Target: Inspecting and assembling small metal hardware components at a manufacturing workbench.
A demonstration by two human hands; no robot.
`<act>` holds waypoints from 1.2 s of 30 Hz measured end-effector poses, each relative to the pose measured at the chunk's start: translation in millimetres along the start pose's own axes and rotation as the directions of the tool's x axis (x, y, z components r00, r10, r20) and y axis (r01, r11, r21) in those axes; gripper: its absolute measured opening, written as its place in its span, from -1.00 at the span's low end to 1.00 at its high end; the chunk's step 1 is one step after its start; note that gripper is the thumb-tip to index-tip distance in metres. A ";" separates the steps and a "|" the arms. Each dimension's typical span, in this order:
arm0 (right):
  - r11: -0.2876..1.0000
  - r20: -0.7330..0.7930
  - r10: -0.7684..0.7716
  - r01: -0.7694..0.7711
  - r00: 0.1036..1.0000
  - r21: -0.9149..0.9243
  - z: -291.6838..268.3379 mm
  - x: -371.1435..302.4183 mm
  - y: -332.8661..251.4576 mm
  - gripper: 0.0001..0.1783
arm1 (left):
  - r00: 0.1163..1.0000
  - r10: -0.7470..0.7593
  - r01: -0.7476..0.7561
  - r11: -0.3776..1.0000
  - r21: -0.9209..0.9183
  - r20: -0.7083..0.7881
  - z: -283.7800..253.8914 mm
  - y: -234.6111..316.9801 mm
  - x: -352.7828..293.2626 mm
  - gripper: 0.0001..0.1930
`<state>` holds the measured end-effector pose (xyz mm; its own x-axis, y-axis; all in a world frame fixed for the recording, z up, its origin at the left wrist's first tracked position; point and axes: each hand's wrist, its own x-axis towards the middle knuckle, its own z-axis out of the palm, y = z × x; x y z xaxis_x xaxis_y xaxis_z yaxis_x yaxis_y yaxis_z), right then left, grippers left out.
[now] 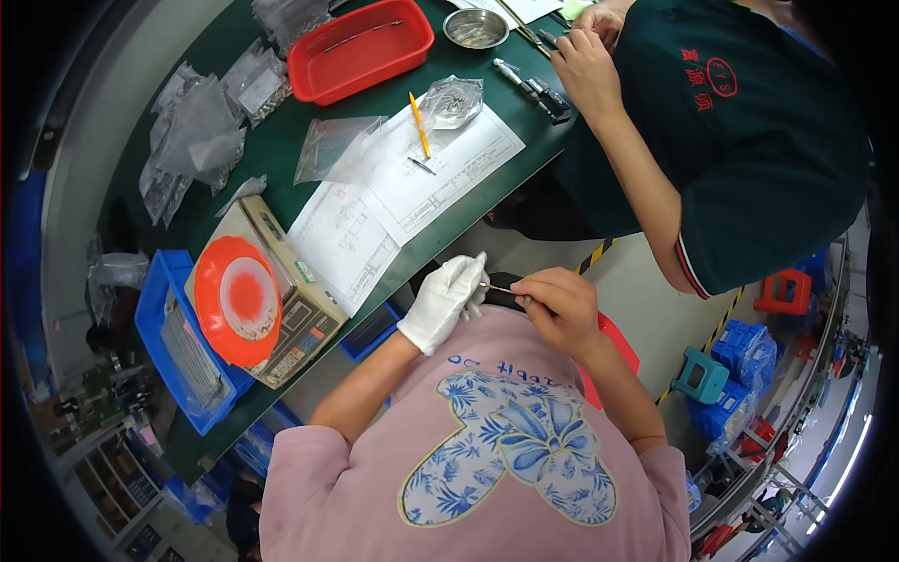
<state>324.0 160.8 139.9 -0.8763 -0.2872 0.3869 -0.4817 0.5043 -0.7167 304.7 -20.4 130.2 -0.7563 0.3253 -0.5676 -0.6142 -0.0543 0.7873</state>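
Observation:
My left hand (445, 298), in a white glove, is closed in front of my chest, fingertips pinched together. Whatever lies between those fingertips is too small to name. My bare right hand (565, 304) is closed around a thin metal rod (498, 288), whose dark end shows by the thumb. The rod's other end reaches to the gloved fingertips. Beyond my hands, on the green table, lie paper drawings (375, 220). On them rest an orange pen (419, 125), a small dark metal pin (421, 166) and clear plastic bags (452, 101).
A scale (304, 323) bearing a red-orange dish (211, 300) and a blue tray (154, 328) stand at left. Farther back are a red bin (361, 75), a metal bowl (476, 42), calipers (534, 89) and bagged parts (192, 140). A co-worker (749, 140) works at right.

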 end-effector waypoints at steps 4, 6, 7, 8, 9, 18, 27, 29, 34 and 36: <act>0.995 -0.033 0.093 -0.091 0.995 0.052 0.0 -1.9 -1.6 -0.77 | 0.993 0.117 -0.116 0.992 -0.043 0.016 3.6 -6.3 1.5 -0.65; 0.991 -0.039 0.122 -0.119 0.992 0.065 0.3 -0.3 -2.5 -0.77 | 0.990 0.136 -0.136 0.991 -0.006 -0.022 2.5 -5.6 1.6 -0.63; 0.999 -0.033 -0.009 0.008 0.999 -0.039 -1.0 2.7 -1.7 -0.77 | 0.998 0.056 -0.056 0.998 -0.025 -0.008 -0.2 -0.4 2.3 -0.62; 0.980 -0.013 -0.141 0.137 0.990 -0.141 -2.1 5.2 -0.6 -0.77 | 1.000 -0.024 0.024 0.999 -0.044 0.007 -1.6 4.1 3.1 -0.61; 0.981 -0.013 -0.137 0.134 0.990 -0.141 -2.4 6.8 -0.6 -0.77 | 1.000 -0.027 0.027 0.999 -0.043 0.009 -1.2 8.1 3.1 -0.61; 0.998 -0.011 0.066 -0.066 0.998 -0.004 1.0 3.3 -4.8 -0.76 | 0.983 0.167 -0.163 0.985 -0.058 0.074 -5.3 -5.7 0.1 -0.68; 0.972 -0.104 -0.185 0.167 0.977 -0.164 2.1 10.4 -10.2 -0.72 | 0.997 -0.017 0.026 0.991 -0.130 0.076 -3.6 10.6 -5.9 -0.64; 0.818 -0.188 0.560 -0.504 0.807 0.277 8.2 9.6 -26.8 -0.62 | 0.998 0.036 -0.029 0.992 -0.126 0.053 -0.1 7.0 -5.5 -0.65; 0.236 0.441 0.636 -0.704 0.633 0.670 -2.8 -1.7 -13.0 -0.72 | 0.993 0.116 -0.116 0.993 -0.007 -0.027 5.0 4.0 -4.5 -0.62; 0.748 0.204 0.450 -0.492 0.870 0.446 -5.9 1.2 -12.1 -0.73 | 1.000 0.026 -0.025 0.997 -0.073 0.010 -0.5 8.9 -2.5 -0.61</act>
<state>328.7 159.2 152.4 -0.9765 -0.1888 -0.1042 0.0751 0.1553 -0.9850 300.9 -22.2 138.6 -0.7697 0.3334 -0.5445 -0.6097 -0.1310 0.7817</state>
